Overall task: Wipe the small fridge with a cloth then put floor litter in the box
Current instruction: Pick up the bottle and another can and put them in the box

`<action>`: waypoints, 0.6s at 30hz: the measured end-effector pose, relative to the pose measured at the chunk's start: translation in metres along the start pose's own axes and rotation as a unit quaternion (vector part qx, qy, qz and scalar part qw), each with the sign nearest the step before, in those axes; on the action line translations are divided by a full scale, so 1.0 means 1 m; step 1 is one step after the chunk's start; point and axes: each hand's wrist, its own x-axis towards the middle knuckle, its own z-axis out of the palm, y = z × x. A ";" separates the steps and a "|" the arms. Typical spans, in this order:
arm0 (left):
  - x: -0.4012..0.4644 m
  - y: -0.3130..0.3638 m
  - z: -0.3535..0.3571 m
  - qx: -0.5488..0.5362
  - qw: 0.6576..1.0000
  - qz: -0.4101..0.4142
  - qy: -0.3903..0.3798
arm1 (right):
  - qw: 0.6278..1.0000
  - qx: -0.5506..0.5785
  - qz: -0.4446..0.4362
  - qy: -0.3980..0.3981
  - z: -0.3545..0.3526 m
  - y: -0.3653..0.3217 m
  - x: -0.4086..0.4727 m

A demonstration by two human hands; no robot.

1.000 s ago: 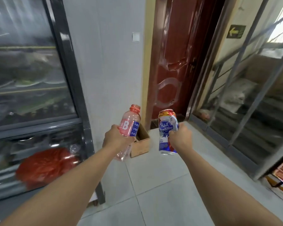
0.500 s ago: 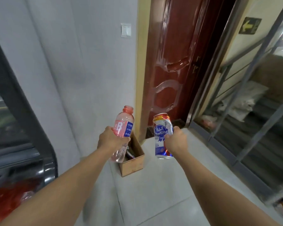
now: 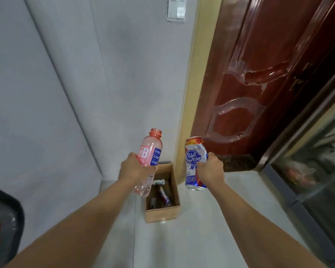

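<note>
Open-topped cardboard box [image 3: 162, 211] on the pale tiled floor [image 3: 211, 229], pushed into the corner where the grey wall [image 3: 85, 93] meets the yellow door frame [image 3: 193, 93]; a few bottles and cans lying inside (too dim to tell apart). Above the box's left rim, left hand [image 3: 132, 170] wrapped around the middle of a pink see-through bottle [image 3: 148, 157], capless, neck tilted up and away, base hanging just over the box's near-left corner. Up and to the right of the box, right hand [image 3: 209, 171] curled round a dented Pabst Blue Ribbon can [image 3: 194, 163], held upright, off to the box's right side and clear of its opening, over bare floor. Both forearms reaching in from the bottom edge toward the box. Behind and right of the box, a dark red panelled door [image 3: 259, 84]; further right again, a metal-framed glass partition [image 3: 307, 161]. High above the box on the wall, a white light switch [image 3: 176, 9]. Far left of the box, at the frame's lower edge, a dark rounded fridge corner [image 3: 10, 219] with something red blurred behind its glass.
</note>
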 end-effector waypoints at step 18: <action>0.231 -0.081 0.129 -0.005 0.979 -0.190 -0.075 | 0.983 -0.088 0.042 -0.157 0.197 0.016 0.207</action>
